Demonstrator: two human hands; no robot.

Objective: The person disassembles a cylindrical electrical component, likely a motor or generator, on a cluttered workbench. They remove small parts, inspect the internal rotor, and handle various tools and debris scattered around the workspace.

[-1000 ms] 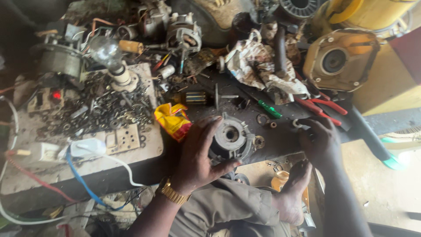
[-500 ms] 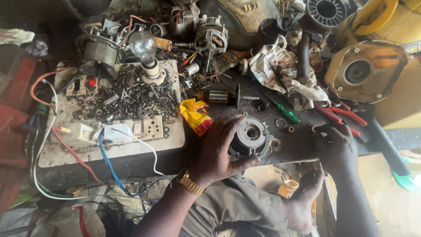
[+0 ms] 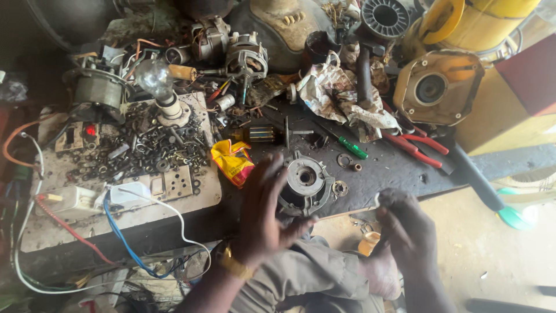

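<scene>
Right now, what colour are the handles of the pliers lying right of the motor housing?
Red, on the pliers, clearest in the head view.

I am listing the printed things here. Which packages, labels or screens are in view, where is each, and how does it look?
Small packet: on the dark bench, just left of the left hand and the round motor housing; crumpled pouch, yellow with red patches.
Crumpled paper: further back, right of centre; whitish, stained wrapping.
No screens or signs are visible.

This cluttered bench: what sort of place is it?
Most likely a small electrical repair workshop. The left hand rests against a round motor housing, loose screws and nuts cover a board, and red-handled pliers lie beside other motor parts.
</scene>
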